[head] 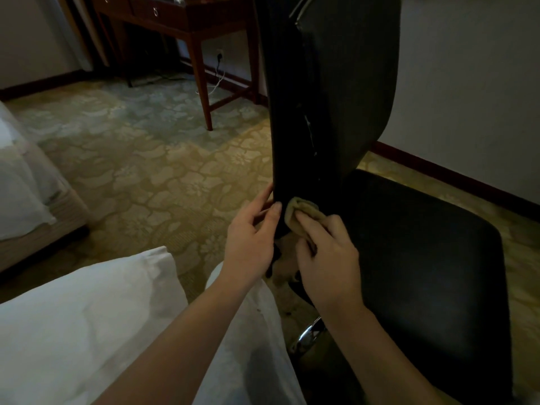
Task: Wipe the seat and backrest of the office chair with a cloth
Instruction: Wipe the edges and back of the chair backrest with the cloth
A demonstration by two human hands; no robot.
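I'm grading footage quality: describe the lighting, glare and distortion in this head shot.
Head view: dim, warm light; the black backrest and seat lose nearly all surface detail; a glint shows on the chrome column; the desk leg leans, suggesting wide-angle distortion; the cloth and right hand are fairly sharp.

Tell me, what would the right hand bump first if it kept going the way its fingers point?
The backrest. The right hand holds the cloth against its lower edge, so it looks blocked at once; the left hand sits just beyond, though depth is unclear.
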